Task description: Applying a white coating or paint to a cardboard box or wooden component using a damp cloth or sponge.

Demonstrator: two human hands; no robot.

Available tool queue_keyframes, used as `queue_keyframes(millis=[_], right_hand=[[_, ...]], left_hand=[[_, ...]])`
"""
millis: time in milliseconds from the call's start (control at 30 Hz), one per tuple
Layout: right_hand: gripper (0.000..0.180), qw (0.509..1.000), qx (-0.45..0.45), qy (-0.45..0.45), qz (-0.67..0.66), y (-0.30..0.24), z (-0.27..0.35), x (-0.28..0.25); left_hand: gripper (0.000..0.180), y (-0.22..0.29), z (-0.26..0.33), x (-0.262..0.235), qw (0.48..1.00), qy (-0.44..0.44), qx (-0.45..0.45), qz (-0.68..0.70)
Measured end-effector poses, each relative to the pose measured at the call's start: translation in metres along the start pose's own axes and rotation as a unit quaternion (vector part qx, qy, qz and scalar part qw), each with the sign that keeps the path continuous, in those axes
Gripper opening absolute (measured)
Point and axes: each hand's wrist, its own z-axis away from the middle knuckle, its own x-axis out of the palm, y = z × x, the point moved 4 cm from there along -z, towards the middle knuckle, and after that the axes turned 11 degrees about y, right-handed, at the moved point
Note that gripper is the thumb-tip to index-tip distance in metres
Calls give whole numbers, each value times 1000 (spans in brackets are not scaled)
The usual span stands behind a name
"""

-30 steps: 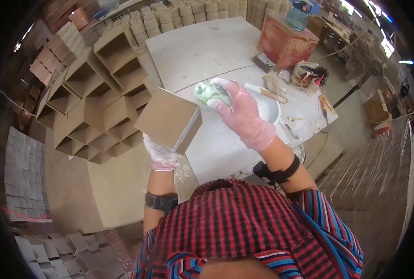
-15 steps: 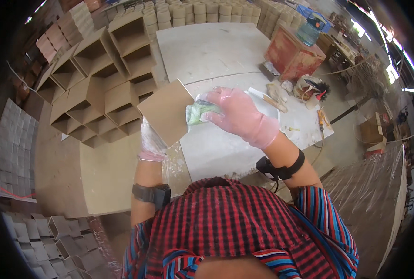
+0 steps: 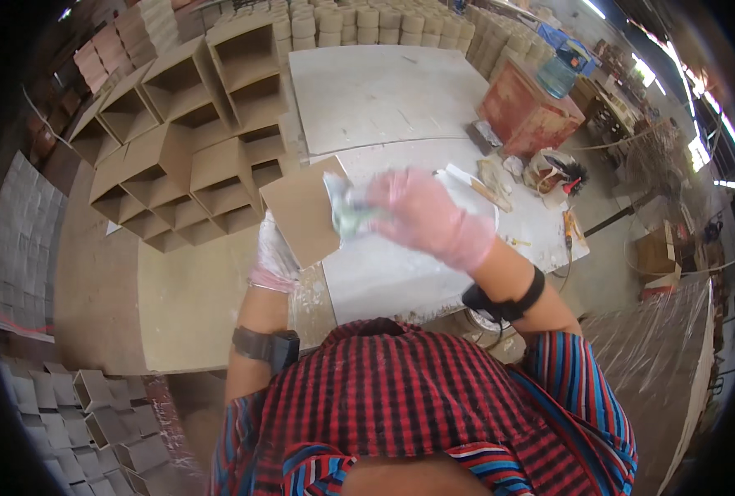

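A plain brown board box is held up over the table, tilted. Behind its lower left side is my left hand, in a whitish, smeared glove; it supports the box, though its fingers are mostly hidden. My right hand, in a pink glove, is closed on a crumpled green-and-white cloth. The cloth is at the right edge of the box and appears to touch it. Both the cloth and the right fingers are smeared by motion.
Several open brown boxes are stacked at the left of the pale table. To the right lie a flat-handled brush-like tool and an orange-handled tool. A red stand bears a blue water jug.
The box has shifted slightly right and down in the view, as has the background. My right hand with the cloth has moved a little along the box's right edge, blurred now.
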Motion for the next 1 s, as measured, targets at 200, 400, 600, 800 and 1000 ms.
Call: queue_keyframes(millis=[200, 400, 600, 800, 1000], right_hand=[[33, 999, 20, 39, 19, 19, -21, 3], [33, 998, 37, 38, 23, 10, -20, -9], [35, 996, -64, -64, 15, -8, -15, 18], [35, 995, 19, 67, 73, 13, -40, 3], [31, 993, -72, -97, -3, -30, -20, 25]], left_hand=[[33, -5, 0, -6, 998, 57, -25, 9], [31, -3, -7, -18, 998, -18, -45, 30], [36, 7, -14, -27, 987, 75, 70, -127], [35, 2, -9, -22, 986, 118, 17, -117], [35, 4, -9, -12, 993, 46, 1, -113]])
